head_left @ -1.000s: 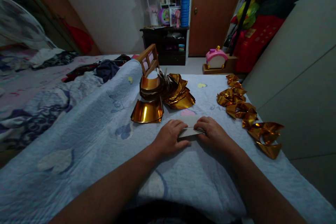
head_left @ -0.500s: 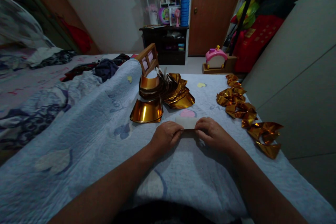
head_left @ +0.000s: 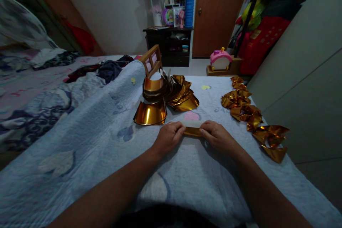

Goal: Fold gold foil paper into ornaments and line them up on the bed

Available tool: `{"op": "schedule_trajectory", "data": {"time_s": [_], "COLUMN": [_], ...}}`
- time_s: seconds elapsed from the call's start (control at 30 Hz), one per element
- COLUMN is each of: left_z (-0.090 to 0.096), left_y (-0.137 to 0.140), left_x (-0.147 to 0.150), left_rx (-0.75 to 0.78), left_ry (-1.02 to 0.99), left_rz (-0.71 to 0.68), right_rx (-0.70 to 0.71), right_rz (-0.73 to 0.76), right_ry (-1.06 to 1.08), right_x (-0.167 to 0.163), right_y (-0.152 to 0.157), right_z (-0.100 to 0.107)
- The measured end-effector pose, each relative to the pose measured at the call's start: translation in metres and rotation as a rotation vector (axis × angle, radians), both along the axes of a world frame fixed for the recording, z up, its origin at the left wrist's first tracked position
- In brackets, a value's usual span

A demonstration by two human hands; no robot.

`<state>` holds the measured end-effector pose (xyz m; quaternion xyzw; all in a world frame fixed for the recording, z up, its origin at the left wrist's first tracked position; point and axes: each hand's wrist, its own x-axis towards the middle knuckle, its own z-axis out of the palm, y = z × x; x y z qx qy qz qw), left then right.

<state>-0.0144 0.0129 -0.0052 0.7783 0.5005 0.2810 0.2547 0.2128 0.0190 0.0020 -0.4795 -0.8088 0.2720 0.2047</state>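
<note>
Between my two hands is a sheet of gold foil paper [head_left: 192, 131], pale on its far part and folded over into a shiny gold strip along the near edge. My left hand [head_left: 169, 136] pinches the strip's left end, thumb on top. At the right end, my right hand [head_left: 217, 135] grips it the same way. Just beyond my left hand lies a stack of curved gold sheets [head_left: 150, 113]. A larger fanned pile of gold sheets [head_left: 183, 94] sits behind it. Folded gold foil pieces [head_left: 245, 112] run in a line along the bed's right side.
A blue quilt [head_left: 112, 171] covers the surface under my hands. Clothes [head_left: 109, 70] lie at the left. A small wooden chair back [head_left: 152, 58] rises behind the pile. A pink toy [head_left: 220, 60] stands past the far edge, and a pale cabinet [head_left: 307, 96] borders the right.
The paper's near edge has been turned over, so a gold band now shows between my thumbs where mostly the pale side showed before. My hands stay in nearly the same place.
</note>
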Motion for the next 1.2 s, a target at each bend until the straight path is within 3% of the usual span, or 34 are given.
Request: {"op": "schedule_trajectory", "data": {"time_s": [0.33,0.7,1.2], "left_z": [-0.007,-0.009,-0.013], "left_y": [-0.001,-0.007,0.002], "left_x": [0.005,0.01,0.01], "left_rx": [0.127,0.194,0.06], "left_ry": [0.213,0.469,0.237], "left_rz": [0.079,0.173,0.227], "right_rx": [0.085,0.118,0.079], "right_rz": [-0.177,-0.216,-0.201], "right_ry": [-0.109,-0.149,-0.082], "right_x": [-0.011,-0.013,-0.01], "right_y": [0.001,0.003,0.001], "right_z": [-0.012,-0.017,-0.012]}}
